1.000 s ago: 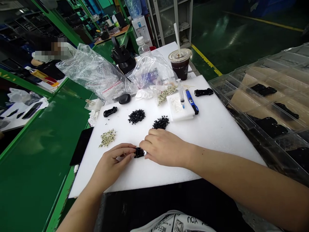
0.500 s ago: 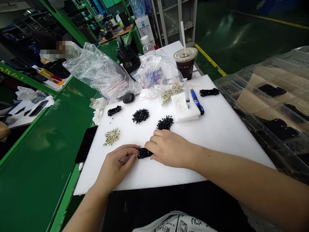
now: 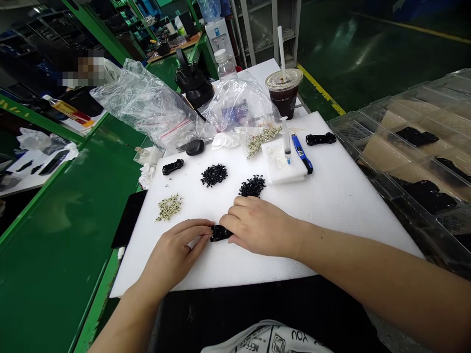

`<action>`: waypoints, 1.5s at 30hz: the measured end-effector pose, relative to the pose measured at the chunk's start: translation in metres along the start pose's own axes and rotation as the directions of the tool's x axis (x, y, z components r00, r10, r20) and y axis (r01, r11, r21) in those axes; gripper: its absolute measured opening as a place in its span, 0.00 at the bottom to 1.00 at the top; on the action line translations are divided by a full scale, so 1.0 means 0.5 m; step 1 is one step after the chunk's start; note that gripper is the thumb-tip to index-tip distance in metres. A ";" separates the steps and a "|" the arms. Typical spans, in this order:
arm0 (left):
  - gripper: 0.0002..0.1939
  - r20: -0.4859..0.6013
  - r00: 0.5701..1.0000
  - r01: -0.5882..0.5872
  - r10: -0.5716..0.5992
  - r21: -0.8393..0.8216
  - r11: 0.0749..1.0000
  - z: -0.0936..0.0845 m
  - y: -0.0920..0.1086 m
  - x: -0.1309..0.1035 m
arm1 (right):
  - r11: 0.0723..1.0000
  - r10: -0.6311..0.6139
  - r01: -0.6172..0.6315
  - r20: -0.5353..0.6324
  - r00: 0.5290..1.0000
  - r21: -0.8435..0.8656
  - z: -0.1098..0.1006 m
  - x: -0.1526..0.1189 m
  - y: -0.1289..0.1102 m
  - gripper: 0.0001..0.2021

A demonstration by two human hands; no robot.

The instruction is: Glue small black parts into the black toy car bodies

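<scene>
Both my hands grip a small black plastic part (image 3: 220,233) low over the white foam board (image 3: 287,235). My left hand (image 3: 176,250) pinches its left end between thumb and fingertips. Curled around the right end, my right hand (image 3: 257,225) hides that side of the part. Just beyond my right fingers lies a heap of tiny black pieces (image 3: 252,186), with a second black heap (image 3: 214,175) farther left. A pile of small pale-and-black pieces (image 3: 169,207) is beyond my left hand. Similar black parts rest at the board's back left (image 3: 172,167) and back right (image 3: 321,139).
A syringe (image 3: 286,142) and a blue cutter (image 3: 301,154) lie by a white foam pad (image 3: 285,174). Behind stand a drink cup with straw (image 3: 283,93) and clear plastic bags (image 3: 147,108). Compartment trays (image 3: 382,166) are at right. A person sits at far left.
My hands keep the same hold on the black part. The view has shifted very slightly; nothing else visibly differs.
</scene>
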State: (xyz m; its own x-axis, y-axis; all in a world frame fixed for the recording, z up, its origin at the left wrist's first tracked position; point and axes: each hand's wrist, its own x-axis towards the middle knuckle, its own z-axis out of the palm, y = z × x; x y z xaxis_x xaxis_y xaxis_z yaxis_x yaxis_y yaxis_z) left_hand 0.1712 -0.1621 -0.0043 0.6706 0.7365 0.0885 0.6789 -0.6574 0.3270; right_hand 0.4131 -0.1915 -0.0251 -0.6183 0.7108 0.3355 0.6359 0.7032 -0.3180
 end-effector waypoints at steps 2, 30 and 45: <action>0.09 0.017 0.999 0.039 -0.039 -0.035 0.999 0.000 -0.001 -0.003 | 1.000 -0.001 0.001 0.009 1.000 -0.004 0.001 0.000 0.001 0.10; 0.14 -0.143 0.980 -0.133 0.138 0.043 0.990 0.032 0.007 -0.047 | 1.000 -0.004 0.004 0.076 0.997 0.008 -0.005 0.001 0.002 0.12; 0.15 -0.124 0.987 -0.100 0.098 -0.004 0.995 0.030 0.005 -0.044 | 0.999 0.001 -0.003 0.073 0.997 0.035 -0.003 0.001 0.001 0.11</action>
State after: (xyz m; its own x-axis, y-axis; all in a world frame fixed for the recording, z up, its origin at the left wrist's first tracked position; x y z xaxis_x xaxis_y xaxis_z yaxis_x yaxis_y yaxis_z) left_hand 0.1624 -0.1823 -0.0196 0.6916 0.6824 0.2366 0.6075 -0.7268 0.3203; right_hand 0.4137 -0.1911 -0.0239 -0.6500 0.7107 0.2691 0.6217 0.7009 -0.3496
